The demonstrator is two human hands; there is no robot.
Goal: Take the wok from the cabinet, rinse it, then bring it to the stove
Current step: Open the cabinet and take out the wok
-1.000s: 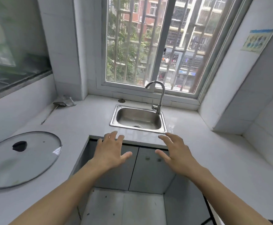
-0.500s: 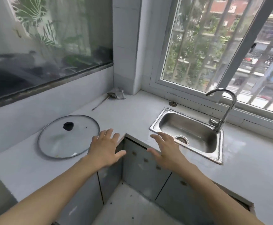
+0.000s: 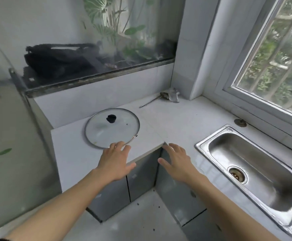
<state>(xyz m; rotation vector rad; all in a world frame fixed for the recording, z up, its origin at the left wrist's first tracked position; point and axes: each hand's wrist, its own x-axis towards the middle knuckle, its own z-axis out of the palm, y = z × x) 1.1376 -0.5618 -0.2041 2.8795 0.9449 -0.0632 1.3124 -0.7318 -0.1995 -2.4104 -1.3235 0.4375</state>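
The view swings left: the glass lid now sits ahead, the sink slides rightward (faucet nearly cropped).

glossy steel sink — clear glass lid with metal rim — on a matt pale stone-like counter.

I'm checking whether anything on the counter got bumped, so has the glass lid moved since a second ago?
No. The glass lid lies on the same stretch of countertop, left of the ladle by the wall; only the camera has turned left.
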